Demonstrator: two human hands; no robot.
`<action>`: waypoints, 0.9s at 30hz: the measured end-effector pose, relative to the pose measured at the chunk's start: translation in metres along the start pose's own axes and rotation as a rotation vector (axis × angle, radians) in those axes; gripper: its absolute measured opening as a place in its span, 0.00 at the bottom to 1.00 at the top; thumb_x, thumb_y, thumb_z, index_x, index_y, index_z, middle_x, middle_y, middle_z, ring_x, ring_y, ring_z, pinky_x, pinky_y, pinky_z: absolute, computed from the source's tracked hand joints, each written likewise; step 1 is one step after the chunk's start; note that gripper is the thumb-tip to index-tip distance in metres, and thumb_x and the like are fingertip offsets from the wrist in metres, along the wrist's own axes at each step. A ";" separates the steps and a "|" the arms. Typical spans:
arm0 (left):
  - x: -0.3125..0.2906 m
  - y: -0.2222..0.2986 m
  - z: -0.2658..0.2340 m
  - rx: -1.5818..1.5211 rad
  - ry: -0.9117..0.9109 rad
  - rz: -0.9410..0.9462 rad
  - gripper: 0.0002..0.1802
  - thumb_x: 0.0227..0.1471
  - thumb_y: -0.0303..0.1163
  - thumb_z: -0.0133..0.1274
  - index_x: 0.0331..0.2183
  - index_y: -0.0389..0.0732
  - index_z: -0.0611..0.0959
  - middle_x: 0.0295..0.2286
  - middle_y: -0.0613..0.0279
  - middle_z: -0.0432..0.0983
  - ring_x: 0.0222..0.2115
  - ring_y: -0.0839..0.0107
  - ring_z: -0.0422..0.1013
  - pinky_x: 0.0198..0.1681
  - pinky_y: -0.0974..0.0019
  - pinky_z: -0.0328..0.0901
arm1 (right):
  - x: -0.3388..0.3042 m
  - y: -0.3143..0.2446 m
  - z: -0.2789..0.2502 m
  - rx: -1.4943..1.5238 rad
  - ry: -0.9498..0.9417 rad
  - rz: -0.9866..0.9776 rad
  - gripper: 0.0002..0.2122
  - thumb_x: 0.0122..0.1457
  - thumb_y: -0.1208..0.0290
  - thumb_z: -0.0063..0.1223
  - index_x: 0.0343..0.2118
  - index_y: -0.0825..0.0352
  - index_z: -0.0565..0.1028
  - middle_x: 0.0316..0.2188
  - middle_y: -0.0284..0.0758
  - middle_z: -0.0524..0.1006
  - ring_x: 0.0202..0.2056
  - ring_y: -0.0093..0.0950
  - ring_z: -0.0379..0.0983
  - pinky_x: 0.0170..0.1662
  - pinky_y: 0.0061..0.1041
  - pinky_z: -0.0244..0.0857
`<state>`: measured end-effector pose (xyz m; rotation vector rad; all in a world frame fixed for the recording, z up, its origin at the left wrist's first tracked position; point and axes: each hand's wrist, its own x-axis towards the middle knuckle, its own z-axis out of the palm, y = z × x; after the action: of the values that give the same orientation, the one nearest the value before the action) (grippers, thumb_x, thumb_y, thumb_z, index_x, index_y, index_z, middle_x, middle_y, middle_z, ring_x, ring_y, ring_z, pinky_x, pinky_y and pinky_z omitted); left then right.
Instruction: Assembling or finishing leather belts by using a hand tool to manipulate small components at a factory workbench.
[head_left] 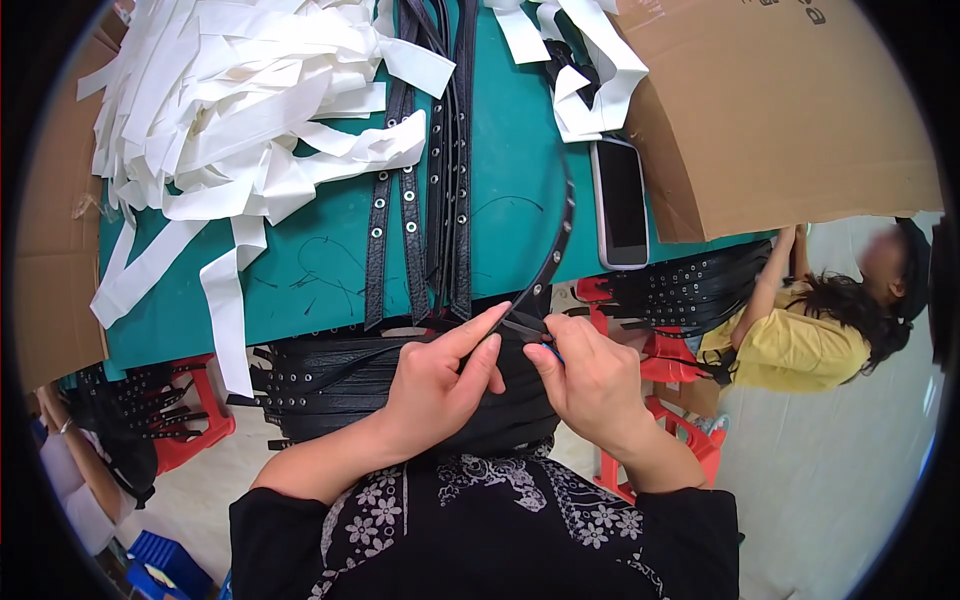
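Observation:
My left hand (438,385) pinches a black belt (557,256) with metal eyelets between thumb and fingers. The belt's free length curves up and away over the table edge. My right hand (596,380) is closed around small scissors (526,326), mostly covered by the fingers; a bit of blue shows at the thumb. Their dark blades meet the belt close to my left fingertips. Across my lap lies a thick stack of black belts (330,372). More eyeleted belts (461,190) lie lengthwise on the green table (300,265), beyond my hands.
A heap of white fabric strips (250,90) covers the table's far left. At right, a phone (622,205) lies beside a cardboard box (790,110); more white strips (605,75) are behind it. People sit on both sides, with belts and red stools (205,425). Loose dark threads dot the table.

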<state>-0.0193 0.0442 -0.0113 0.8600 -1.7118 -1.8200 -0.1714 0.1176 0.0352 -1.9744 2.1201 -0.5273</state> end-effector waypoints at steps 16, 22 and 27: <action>0.001 -0.011 0.004 0.389 0.111 0.275 0.19 0.47 0.20 0.49 0.44 0.34 0.73 0.15 0.61 0.73 0.15 0.74 0.72 0.18 0.74 0.64 | 0.003 0.011 -0.008 -0.010 0.235 0.050 0.08 0.52 0.73 0.51 0.34 0.69 0.69 0.21 0.37 0.70 0.18 0.30 0.68 0.20 0.24 0.61; 0.000 -0.019 0.006 0.537 0.167 0.438 0.17 0.44 0.23 0.53 0.40 0.33 0.75 0.10 0.63 0.67 0.09 0.72 0.66 0.12 0.70 0.59 | 0.031 0.025 -0.022 0.357 0.018 0.069 0.17 0.48 0.77 0.55 0.43 0.63 0.69 0.22 0.37 0.72 0.20 0.24 0.69 0.27 0.17 0.63; -0.001 -0.014 0.003 0.783 0.122 0.449 0.17 0.44 0.26 0.54 0.39 0.34 0.76 0.11 0.61 0.69 0.10 0.71 0.66 0.13 0.70 0.59 | 0.071 0.044 -0.030 0.142 -0.532 -0.215 0.09 0.48 0.73 0.55 0.34 0.64 0.73 0.20 0.37 0.74 0.21 0.37 0.70 0.25 0.25 0.63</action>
<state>-0.0198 0.0484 -0.0248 0.7486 -2.3270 -0.7751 -0.2299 0.0531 0.0528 -1.9920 1.5231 -0.1483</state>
